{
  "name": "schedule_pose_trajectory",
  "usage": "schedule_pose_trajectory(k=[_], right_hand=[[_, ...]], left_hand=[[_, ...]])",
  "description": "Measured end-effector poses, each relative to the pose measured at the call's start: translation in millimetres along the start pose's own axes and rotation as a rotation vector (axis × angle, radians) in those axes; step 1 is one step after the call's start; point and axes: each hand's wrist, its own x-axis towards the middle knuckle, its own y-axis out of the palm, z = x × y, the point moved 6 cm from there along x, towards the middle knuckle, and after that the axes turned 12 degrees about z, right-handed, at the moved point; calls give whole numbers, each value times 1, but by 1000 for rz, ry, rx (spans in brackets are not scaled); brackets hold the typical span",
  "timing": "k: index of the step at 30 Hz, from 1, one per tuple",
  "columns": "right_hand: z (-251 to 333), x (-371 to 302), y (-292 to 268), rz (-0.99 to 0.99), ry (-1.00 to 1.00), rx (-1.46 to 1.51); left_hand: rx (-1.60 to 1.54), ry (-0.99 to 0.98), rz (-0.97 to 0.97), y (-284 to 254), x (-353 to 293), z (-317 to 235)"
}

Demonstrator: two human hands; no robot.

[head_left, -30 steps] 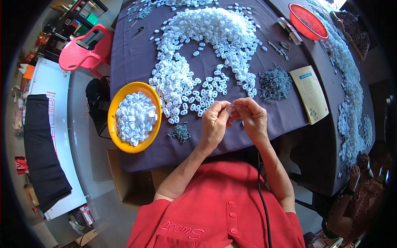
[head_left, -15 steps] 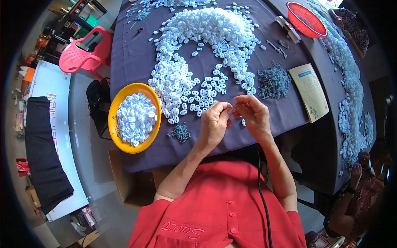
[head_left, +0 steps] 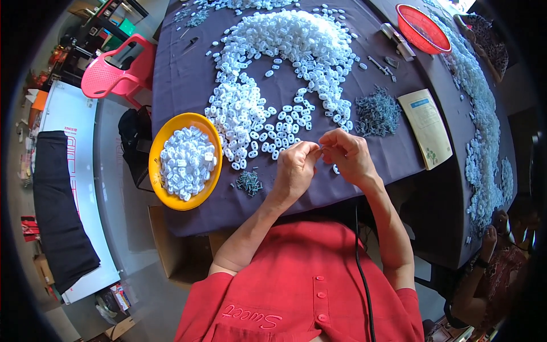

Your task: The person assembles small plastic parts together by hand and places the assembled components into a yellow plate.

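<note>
My left hand [head_left: 295, 171] and my right hand [head_left: 350, 158] meet fingertip to fingertip above the table's near edge. Both are closed in a pinch; whatever small thing lies between the fingers is hidden. Just beyond them spreads a heap of small white oval plastic pieces with two holes [head_left: 288, 40], with looser ones reaching down toward my fingers. A small pile of grey-blue screw-like pins [head_left: 249, 183] lies left of my left hand. Beyond my right hand sits a larger pile of such pins [head_left: 378, 112]. An orange-yellow bowl [head_left: 156, 188] at the left holds more white pieces.
A dark cloth covers the table [head_left: 188, 85]. To the right lie a cream booklet [head_left: 427, 128] and a red mesh basket [head_left: 405, 25]. Another table at right bears more white pieces [head_left: 481, 142], with a co-worker's hand [head_left: 490, 239] beside it. A pink chair [head_left: 117, 80] stands left.
My two hands remain together with fingertips pinched. My right hand has shifted slightly, its fingers curling a little more; the piles and bowl look the same.
</note>
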Motion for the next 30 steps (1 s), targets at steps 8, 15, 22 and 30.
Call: schedule_pose_trajectory(k=[8,15,22,30], right_hand=[[-39,-16,17,-13,149,187],[-51,-35,18,15,150,311],[-54,-28,-37,-304,165,-307],[-52,-5,-18,-236,298,-760]], left_hand=[[-110,-130,60,9,-12,21],[-519,-330,113,26,-29,42],[-618,-368,74,28,-29,51],[-645,-393,62,27,-29,52]])
